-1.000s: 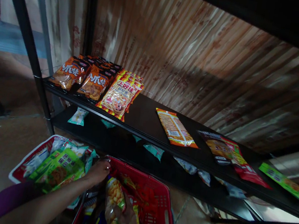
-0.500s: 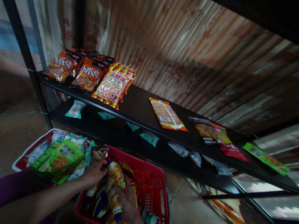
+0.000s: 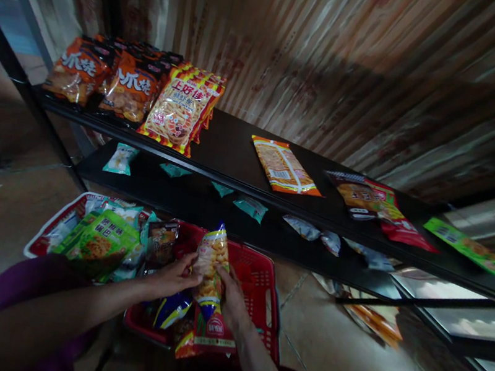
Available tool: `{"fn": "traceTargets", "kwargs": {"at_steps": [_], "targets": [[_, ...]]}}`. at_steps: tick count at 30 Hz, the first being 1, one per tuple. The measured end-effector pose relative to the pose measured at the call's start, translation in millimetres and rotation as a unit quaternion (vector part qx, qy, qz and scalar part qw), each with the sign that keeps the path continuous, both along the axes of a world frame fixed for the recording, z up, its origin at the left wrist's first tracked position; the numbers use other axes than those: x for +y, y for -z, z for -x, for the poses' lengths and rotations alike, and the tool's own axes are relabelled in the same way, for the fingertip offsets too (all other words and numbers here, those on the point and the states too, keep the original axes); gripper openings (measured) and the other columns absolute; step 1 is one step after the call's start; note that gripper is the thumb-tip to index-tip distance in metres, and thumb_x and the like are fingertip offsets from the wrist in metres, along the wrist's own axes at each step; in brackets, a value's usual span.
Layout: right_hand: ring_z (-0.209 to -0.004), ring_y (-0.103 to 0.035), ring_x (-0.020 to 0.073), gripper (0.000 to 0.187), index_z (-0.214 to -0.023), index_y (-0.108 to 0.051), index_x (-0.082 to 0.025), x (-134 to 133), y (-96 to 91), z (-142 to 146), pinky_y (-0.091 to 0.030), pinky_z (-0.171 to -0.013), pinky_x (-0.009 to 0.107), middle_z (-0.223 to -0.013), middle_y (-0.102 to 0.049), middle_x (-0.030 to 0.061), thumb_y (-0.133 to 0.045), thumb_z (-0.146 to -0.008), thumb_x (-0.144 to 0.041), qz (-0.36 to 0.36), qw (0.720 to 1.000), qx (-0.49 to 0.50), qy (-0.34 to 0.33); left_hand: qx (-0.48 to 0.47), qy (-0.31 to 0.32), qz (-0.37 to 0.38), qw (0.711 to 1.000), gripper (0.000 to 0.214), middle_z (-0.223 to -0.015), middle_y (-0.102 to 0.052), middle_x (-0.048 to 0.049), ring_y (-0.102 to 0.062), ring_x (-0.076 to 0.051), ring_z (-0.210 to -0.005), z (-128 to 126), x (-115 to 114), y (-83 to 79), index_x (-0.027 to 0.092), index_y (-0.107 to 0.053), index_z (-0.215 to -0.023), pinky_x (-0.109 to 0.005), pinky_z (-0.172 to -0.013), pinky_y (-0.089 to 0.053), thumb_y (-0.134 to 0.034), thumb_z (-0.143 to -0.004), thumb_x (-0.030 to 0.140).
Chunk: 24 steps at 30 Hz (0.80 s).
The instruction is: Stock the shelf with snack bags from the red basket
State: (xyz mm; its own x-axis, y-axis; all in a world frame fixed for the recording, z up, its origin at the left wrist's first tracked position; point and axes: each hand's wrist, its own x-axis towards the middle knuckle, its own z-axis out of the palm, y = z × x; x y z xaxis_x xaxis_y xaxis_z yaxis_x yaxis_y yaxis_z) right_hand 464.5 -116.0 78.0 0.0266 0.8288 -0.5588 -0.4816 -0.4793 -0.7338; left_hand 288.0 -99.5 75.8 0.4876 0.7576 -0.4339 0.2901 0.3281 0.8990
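Note:
Between my two hands, a yellow snack bag point(image 3: 211, 261) with blue ends stands nearly upright over the red basket point(image 3: 271, 315). My left hand point(image 3: 179, 276) grips its left side, and my right hand point(image 3: 232, 296) closes on its right edge. Inside the basket lie a blue-and-yellow bag point(image 3: 174, 310), a dark brown bag point(image 3: 160, 244) and a red-and-green packet point(image 3: 215, 331). An orange-red bag point(image 3: 185, 340) pokes over the near rim. My fingertips are partly hidden by the bag.
Left of it stands a white-rimmed basket point(image 3: 35, 247) holding green bags point(image 3: 104, 242). On the black shelf point(image 3: 231, 139) ahead are orange-black bags point(image 3: 131, 89), red-yellow bags point(image 3: 179, 109), a flat orange packet point(image 3: 286, 165) and several others. Teal packets point(image 3: 249, 208) lie on the lower shelf.
The yellow snack bag has been raised and turned more upright. Both hands have moved up with it, and the view has shifted a little.

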Motion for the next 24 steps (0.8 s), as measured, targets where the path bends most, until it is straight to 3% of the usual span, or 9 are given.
{"fn": "traceTargets", "kwargs": {"at_steps": [4,7,13,17,21,24], "targets": [[-0.091,-0.068,0.0233,0.055,-0.116,-0.056,-0.02,2,1.4,2,-0.053,-0.079,0.035,-0.105,-0.071,0.0074,-0.075,-0.067,-0.036,-0.019,1.0,0.003,-0.02,-0.02,-0.013,0.024,0.999,0.095,-0.151,-0.026,-0.0156,-0.032,-0.026,-0.136,1,3,-9.3,0.01,-0.012,-0.148,-0.037,-0.109,-0.029,-0.06,-0.076,0.051],[-0.1,-0.065,0.0206,0.054,-0.119,-0.055,-0.024,0,-3.5,0,-0.05,-0.086,0.032,-0.116,-0.067,0.0046,-0.073,-0.07,-0.036,-0.036,0.999,0.011,-0.037,-0.035,-0.02,0.019,0.999,0.097,-0.153,-0.023,-0.0138,-0.027,-0.025,-0.138,0,7,-18.2,0.013,-0.009,-0.149,-0.038,-0.112,-0.025,-0.063,-0.075,0.047],[-0.1,-0.065,0.0231,0.059,-0.121,-0.055,-0.025,-13,-12.3,-3,-0.05,-0.087,0.036,-0.112,-0.069,0.006,-0.076,-0.068,-0.039,-0.04,0.998,0.016,-0.033,-0.035,0.024,-0.039,0.998,0.084,-0.153,-0.023,-0.0097,-0.027,-0.026,-0.138,-6,-3,-32.6,0.019,-0.022,-0.147,-0.037,-0.107,-0.034,-0.062,-0.076,0.038],[-0.091,-0.068,0.0261,0.055,-0.118,-0.057,-0.019,-15,-15.9,-7,-0.052,-0.084,0.041,-0.101,-0.072,0.0081,-0.074,-0.069,-0.038,0.007,0.999,0.047,-0.012,-0.042,0.056,-0.019,0.997,0.072,-0.151,-0.03,-0.0069,-0.038,-0.024,-0.132,-3,-12,-36.4,0.023,-0.028,-0.145,-0.034,-0.103,-0.039,-0.056,-0.08,0.036],[-0.092,-0.068,0.0285,0.049,-0.113,-0.059,-0.013,-14,-20.1,-11,-0.051,-0.084,0.044,-0.098,-0.072,0.0121,-0.066,-0.074,-0.041,0.073,0.99,0.112,-0.038,-0.024,0.0,-0.053,0.998,0.063,-0.142,-0.042,-0.0113,-0.045,-0.024,-0.125,7,-8,-28.4,0.017,-0.038,-0.139,-0.034,-0.1,-0.041,-0.055,-0.081,0.037],[-0.094,-0.067,0.0296,0.048,-0.112,-0.06,-0.011,-16,-24.3,-11,-0.05,-0.085,0.046,-0.1,-0.072,0.0137,-0.06,-0.077,-0.044,0.095,0.982,0.148,-0.069,-0.021,-0.048,-0.039,0.998,0.062,-0.135,-0.049,-0.0135,-0.045,-0.023,-0.125,15,-3,-23.8,0.014,-0.04,-0.136,-0.033,-0.101,-0.04,-0.053,-0.082,0.041]]}}
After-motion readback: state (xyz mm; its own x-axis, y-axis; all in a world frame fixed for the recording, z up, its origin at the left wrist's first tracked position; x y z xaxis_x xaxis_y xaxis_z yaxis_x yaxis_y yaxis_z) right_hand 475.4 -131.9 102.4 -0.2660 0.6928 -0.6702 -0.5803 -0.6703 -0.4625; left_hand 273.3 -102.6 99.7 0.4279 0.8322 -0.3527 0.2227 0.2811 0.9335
